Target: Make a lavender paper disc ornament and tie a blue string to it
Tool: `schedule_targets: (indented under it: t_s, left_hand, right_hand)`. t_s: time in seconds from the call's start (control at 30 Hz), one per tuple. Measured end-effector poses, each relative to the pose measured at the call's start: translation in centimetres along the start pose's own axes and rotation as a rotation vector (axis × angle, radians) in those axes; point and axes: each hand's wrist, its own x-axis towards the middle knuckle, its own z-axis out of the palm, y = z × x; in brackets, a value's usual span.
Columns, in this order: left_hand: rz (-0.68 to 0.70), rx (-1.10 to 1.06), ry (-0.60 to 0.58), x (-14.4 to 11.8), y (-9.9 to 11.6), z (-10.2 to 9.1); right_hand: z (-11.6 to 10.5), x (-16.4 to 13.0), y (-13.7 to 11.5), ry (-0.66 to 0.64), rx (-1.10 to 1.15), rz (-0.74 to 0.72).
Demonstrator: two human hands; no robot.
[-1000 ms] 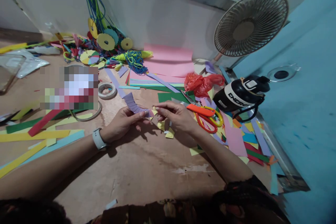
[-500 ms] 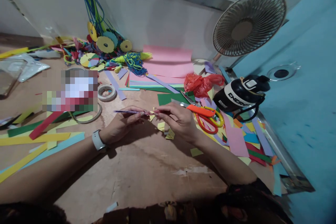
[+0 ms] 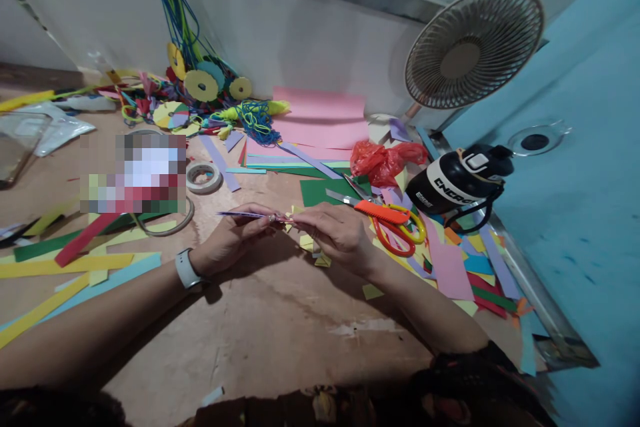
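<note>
Between the fingers of my left hand (image 3: 247, 227) is a thin purple paper strip (image 3: 237, 214), seen edge-on and pointing left. My right hand (image 3: 333, 230) meets it at the strip's right end, its fingers pinched on a small pinkish bit (image 3: 287, 219) there; the fingers partly hide it. Both hands hover over the table's middle, fingertips almost touching. Small yellow paper pieces (image 3: 307, 242) lie just beneath the right fingertips. To the right of that hand rest an orange cutter knife (image 3: 383, 211) with its blade out and scissors (image 3: 400, 240) with red and yellow handles.
A tape roll (image 3: 204, 177) and coloured paper strips (image 3: 65, 265) lie on the left. Corded paper discs (image 3: 201, 85) pile up at the back beside pink sheets (image 3: 320, 117). A red plastic bag (image 3: 385, 161), black bottle (image 3: 457, 177) and fan (image 3: 473, 50) stand right.
My right hand's fingers have flattened and closed in over the strip's end, turning slightly. The left hand stays nearly where it was.
</note>
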Motion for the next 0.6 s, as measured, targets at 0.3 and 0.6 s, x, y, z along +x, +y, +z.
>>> schedule_targets:
  t_s: [0.3, 0.6]
  left_hand:
    - [0.009, -0.01, -0.009, 0.02, -0.12, -0.04]
    - [0.02, 0.023, -0.026, 0.03, -0.17, -0.17]
  right_hand:
    - [0.37, 0.23, 0.18, 0.087, 0.019, -0.053]
    - [0.66, 0.25, 0.27, 0.097, 0.054, 0.002]
